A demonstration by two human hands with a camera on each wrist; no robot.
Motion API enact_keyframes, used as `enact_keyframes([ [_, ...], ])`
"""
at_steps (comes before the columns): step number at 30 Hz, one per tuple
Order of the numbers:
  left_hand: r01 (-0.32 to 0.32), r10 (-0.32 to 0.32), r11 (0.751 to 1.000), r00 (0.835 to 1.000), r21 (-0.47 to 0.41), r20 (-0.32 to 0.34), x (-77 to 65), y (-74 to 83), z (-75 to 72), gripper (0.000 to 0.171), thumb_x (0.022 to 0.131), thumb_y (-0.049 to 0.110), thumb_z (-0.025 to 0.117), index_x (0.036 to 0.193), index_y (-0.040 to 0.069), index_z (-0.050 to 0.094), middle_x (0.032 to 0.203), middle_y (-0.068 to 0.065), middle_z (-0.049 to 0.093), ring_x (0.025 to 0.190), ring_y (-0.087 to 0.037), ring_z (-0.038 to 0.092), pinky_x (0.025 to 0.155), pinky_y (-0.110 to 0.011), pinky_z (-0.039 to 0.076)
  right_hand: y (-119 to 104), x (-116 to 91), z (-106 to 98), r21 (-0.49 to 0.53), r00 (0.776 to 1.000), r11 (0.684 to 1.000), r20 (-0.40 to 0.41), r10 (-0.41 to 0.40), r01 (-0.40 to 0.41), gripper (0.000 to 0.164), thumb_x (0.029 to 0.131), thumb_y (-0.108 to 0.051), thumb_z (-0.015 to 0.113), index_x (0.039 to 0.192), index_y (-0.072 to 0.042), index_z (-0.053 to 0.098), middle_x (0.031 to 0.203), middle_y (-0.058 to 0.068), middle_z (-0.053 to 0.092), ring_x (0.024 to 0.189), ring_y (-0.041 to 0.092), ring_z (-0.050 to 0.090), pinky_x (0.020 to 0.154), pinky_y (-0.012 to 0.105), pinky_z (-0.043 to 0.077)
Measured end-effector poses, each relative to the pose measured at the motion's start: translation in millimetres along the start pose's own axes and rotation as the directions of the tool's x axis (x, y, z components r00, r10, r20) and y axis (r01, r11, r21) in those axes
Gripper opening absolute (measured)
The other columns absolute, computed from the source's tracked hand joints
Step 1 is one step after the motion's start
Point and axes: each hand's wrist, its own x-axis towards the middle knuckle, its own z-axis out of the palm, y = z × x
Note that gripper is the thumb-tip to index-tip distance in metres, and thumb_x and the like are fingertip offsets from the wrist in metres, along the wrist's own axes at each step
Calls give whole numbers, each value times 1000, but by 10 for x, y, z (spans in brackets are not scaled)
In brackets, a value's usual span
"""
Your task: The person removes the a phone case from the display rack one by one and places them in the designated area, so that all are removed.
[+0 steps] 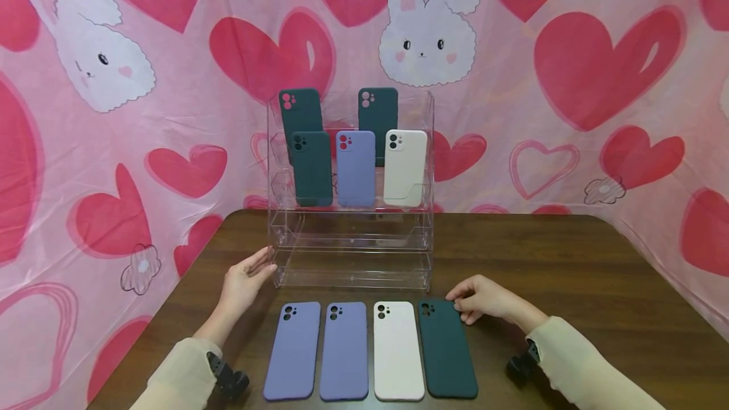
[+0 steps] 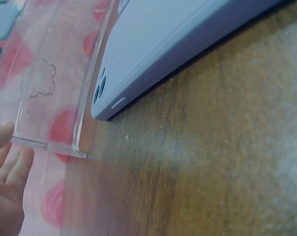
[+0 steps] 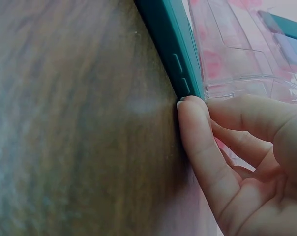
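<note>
My right hand pinches the upper right corner of a dark green phone case between thumb and fingers; the case lies on the table. In the right wrist view, the thumb presses the corner near its side buttons. My left hand is at the left side of a clear acrylic display rack, its extended fingers touching the lower edge. Left of the green case lie a white phone case and two lilac phone cases, one inner and one outer.
On the rack's upper tier stand two dark green cases, left and right. A tier lower hold a dark green, a lilac and a white case. A pink heart-print cloth hangs behind the brown table.
</note>
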Motion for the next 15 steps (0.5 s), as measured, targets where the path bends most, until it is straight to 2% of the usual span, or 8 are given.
enact_keyframes([
  [8, -3, 3, 1000, 1000, -7, 3, 6, -6, -1, 45, 87, 5, 63, 130, -3, 50, 126, -16, 52, 113, -26, 51, 86, -21, 45, -26, -6, -8, 8, 1000, 1000, -7, 4, -4, 26, 87, -1, 59, 108, 14, 59, 70, 10, 60, 59, 17, 59, 57, 35, 56],
  [15, -18, 18, 1000, 1000, -9, 5, 11, -11, -1, 44, 87, 4, 62, 129, -4, 49, 126, -16, 52, 113, -27, 51, 85, -20, 45, -114, 6, -88, 16, 1000, 1000, -9, -10, 10, 31, 88, -5, 61, 110, 16, 57, 77, 11, 60, 63, 20, 60, 60, 38, 56],
])
